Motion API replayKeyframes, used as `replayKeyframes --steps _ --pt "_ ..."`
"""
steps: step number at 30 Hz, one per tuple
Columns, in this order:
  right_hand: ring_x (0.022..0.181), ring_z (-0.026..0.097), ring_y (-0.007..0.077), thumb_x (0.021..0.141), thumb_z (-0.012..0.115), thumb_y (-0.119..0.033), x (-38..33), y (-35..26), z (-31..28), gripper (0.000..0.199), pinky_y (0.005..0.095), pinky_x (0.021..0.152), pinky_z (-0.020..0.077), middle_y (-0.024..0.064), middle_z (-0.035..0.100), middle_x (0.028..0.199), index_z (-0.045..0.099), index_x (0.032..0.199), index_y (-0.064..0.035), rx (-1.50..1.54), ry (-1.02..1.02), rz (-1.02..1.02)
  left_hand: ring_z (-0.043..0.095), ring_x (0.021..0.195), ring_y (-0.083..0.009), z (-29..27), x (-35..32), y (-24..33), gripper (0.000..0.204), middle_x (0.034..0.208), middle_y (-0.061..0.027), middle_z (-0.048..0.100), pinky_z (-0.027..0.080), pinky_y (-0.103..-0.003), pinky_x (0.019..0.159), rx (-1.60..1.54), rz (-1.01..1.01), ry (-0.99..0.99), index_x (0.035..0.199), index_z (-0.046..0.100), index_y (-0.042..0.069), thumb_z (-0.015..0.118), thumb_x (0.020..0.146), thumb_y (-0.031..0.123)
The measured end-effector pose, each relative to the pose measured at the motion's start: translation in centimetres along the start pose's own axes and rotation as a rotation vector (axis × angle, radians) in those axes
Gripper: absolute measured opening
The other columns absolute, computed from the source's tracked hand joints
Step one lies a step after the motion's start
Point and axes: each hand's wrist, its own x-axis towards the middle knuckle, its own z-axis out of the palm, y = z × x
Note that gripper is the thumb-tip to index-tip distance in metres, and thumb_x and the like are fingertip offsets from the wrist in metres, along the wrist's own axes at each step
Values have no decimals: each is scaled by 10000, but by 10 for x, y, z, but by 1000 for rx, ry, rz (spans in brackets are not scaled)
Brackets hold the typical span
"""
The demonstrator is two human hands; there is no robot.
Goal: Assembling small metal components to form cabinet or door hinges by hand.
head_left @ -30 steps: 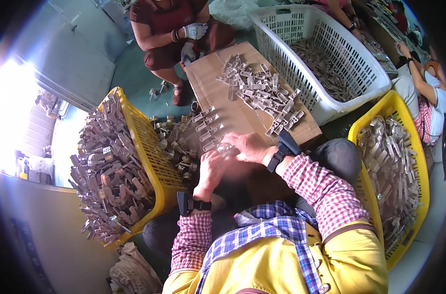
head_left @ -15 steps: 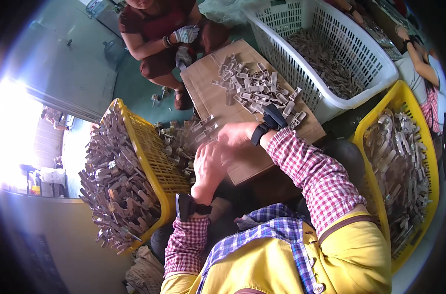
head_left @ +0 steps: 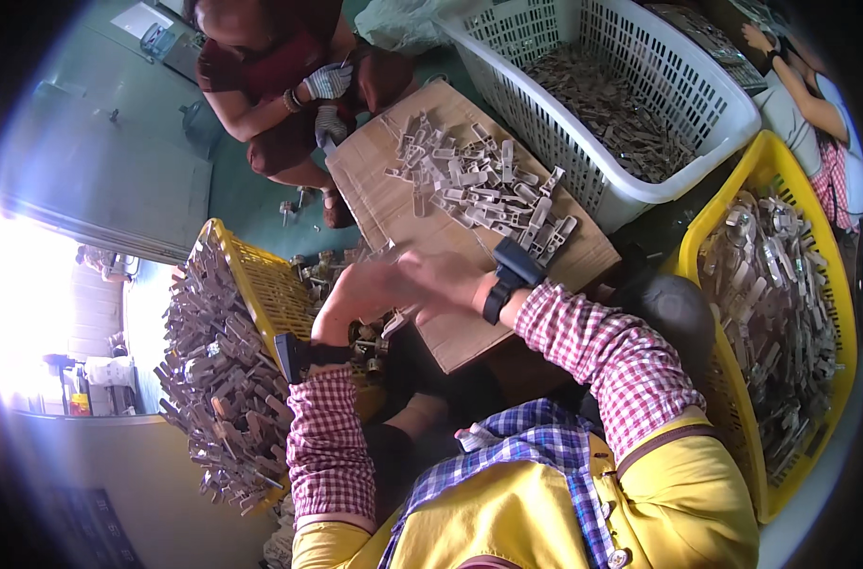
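My left hand (head_left: 363, 290) and my right hand (head_left: 446, 283) meet over the near left part of a cardboard-topped work surface (head_left: 365, 180). Both are smeared by motion, and their fingers overlap. Whatever they may hold is hidden. Just under them shows a pale metal clip-like piece (head_left: 394, 324); I cannot make out whether a hand grips it. Beyond my right hand lies a loose pile of similar metal clip pieces (head_left: 488, 185) on the cardboard. Brass-coloured metal parts (head_left: 322, 275) are heaped beside my left hand, partly covered by it.
A yellow basket (head_left: 251, 270) heaped with metal pieces stands at the left. Another yellow basket (head_left: 834, 365) is at the right, and a white basket (head_left: 640, 190) behind. A person in gloves (head_left: 329, 82) squats across from me; another person's arm (head_left: 799, 87) shows far right.
My left hand has moved up and left and turned across to meet my right hand. The slender pieces seen beyond my hands are no longer visible there. The view has shifted slightly.
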Motion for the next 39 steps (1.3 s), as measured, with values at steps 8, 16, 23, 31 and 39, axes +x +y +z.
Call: replayKeyframes --steps 8,16,23,31,39 --pt "909 635 285 567 821 -436 38 9 -7 623 380 805 499 71 624 995 618 1082 -150 -8 -170 145 636 869 -148 1 -7 -25 508 961 -54 677 498 -303 826 0 109 168 1148 606 23 779 683 131" --pt "865 647 249 585 841 -368 82 42 -3 532 357 772 476 93 691 880 693 1034 -124 296 -465 238 472 1217 -233 47 -5 -11 716 1227 -94 544 242 -449 1113 710 77 482 1244 480 94 806 626 249" --pt "919 649 313 694 771 -353 50 67 33 733 388 851 482 159 670 1001 492 1322 -99 299 35 -34 615 1002 -292 11 14 -16 666 1087 -138 633 497 -373 855 482 70 404 1134 609 64 834 560 316" --pt "894 648 310 713 694 -473 75 57 1 513 391 787 482 159 672 966 646 1078 -116 322 -175 202 585 1081 -265 -21 29 -5 758 1175 -106 608 410 -413 984 480 5 151 1265 541 110 808 592 336" --pt "951 645 297 802 666 -325 95 73 -4 510 353 851 477 199 645 1094 570 1204 -27 400 -339 138 549 1089 -286 6 27 -7 657 1118 -97 594 399 -417 987 653 44 340 1177 562 92 797 613 333"
